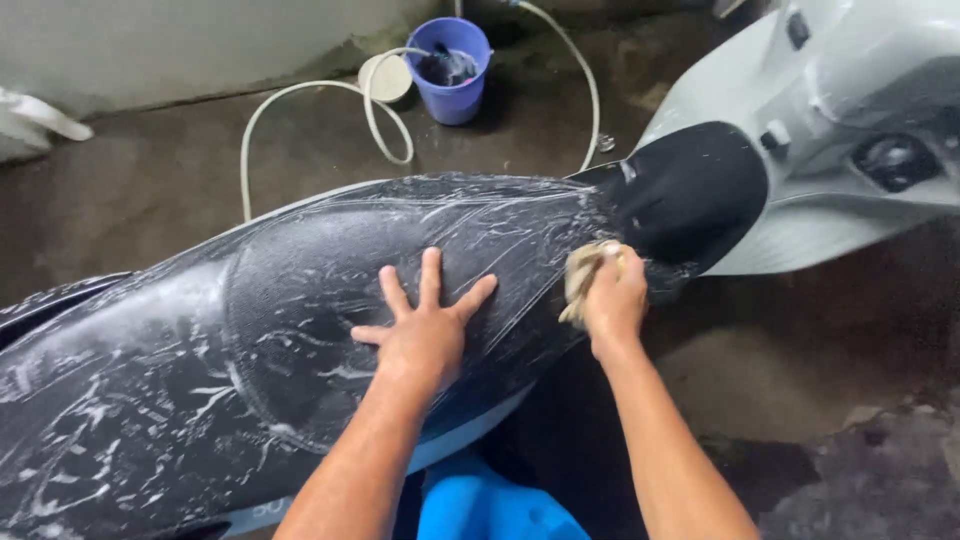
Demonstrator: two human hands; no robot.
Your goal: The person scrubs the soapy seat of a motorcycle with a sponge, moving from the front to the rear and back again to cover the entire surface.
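The right hand, fingers curled around a tan wet sponge, presses it at the front end of the long black soapy scooter seat, whose long axis runs leftward under the flat, spread-fingered left hand.

Single head view, looking steeply down, close over scooter seat; wet floor across upper frame.

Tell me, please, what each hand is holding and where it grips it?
The right hand clutches a bunched tan sponge around its middle. The left hand holds nothing; it lies flat on the soapy black seat.
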